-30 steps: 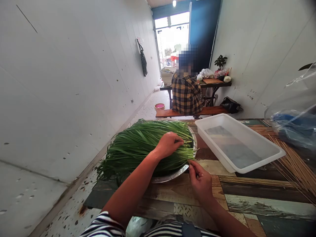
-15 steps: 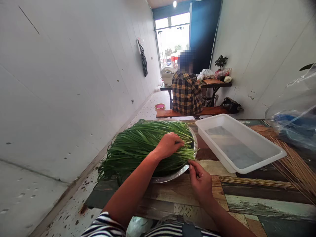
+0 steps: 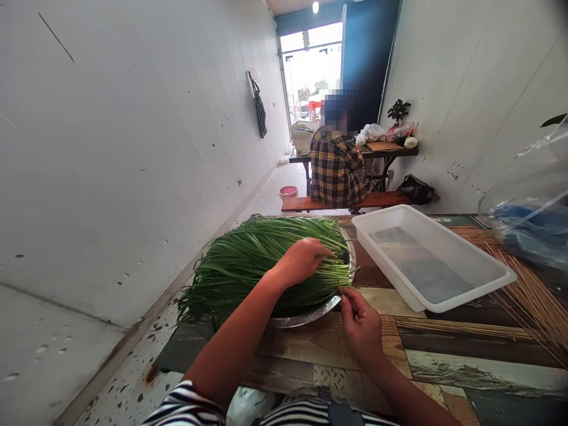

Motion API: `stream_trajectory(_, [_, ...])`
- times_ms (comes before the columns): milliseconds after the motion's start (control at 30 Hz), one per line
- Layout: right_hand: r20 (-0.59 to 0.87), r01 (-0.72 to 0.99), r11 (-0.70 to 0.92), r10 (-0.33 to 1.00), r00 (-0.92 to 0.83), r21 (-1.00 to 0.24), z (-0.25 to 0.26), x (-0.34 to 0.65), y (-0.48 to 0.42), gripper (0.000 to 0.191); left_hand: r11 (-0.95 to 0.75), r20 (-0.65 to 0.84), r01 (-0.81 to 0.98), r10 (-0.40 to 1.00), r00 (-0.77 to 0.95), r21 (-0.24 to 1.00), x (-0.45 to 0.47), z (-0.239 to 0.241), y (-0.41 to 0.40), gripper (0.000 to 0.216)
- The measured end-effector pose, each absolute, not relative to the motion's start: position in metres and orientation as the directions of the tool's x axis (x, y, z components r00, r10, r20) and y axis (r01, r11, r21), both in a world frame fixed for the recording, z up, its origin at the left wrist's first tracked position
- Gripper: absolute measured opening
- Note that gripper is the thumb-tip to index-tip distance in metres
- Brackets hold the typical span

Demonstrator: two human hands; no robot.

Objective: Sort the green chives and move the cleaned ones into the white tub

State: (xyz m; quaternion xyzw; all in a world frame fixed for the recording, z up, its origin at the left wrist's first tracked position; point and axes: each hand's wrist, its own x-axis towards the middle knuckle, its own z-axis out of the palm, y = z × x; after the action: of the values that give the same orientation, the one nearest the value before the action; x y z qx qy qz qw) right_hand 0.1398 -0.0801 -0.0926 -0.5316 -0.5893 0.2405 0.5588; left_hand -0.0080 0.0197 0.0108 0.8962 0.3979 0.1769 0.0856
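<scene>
A thick heap of long green garlic chives (image 3: 239, 254) lies across a round metal basin (image 3: 306, 319), with the pale stem ends pointing right. Reaching over the heap, my left hand (image 3: 304, 260) has its fingers closed on some stems near their cut ends; the fingertips are partly hidden. My right hand (image 3: 361, 322) is at the basin's lower right rim, thumb and forefinger pinched together. Something thin shows at those fingertips, too small to name.
An empty white plastic tray (image 3: 432, 260) stands right of the basin on the wood-patterned table (image 3: 346, 349). Thin bamboo skewers (image 3: 528, 296) and a clear plastic bag (image 3: 528, 207) lie at the far right. Ahead, a person in a plaid shirt (image 3: 335, 168) sits on a bench (image 3: 297, 204).
My left hand's fingers have drawn closer together over the stems, with slight movement. My right hand stays in nearly the same place. The view has shifted very slightly.
</scene>
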Motion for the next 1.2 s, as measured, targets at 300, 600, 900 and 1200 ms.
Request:
stream_trajectory(300, [0.367,0.329,0.294,0.912,0.184,-0.897,-0.098,0.142,-0.079,0.028,-0.608,0.158,0.793,0.787,0.596,0.037,0.004,0.007,0.033,0.017])
stream_trajectory(600, [0.371,0.307,0.304,0.909,0.191,-0.902,-0.098,0.141,-0.078,0.027,-0.563,0.257,0.797,0.821,0.510,0.217,0.001,0.013,0.019,0.015])
stream_trajectory(900, [0.384,0.313,0.314,0.902,0.198,-0.896,-0.094,0.141,-0.079,0.026,-0.522,0.257,0.774,0.852,0.456,0.358,0.006,0.010,0.017,0.018])
stream_trajectory(1200, [0.370,0.306,0.302,0.908,0.198,-0.903,-0.092,0.141,-0.080,0.026,-0.449,0.206,0.774,0.893,0.399,0.446,0.007,0.012,0.017,0.018])
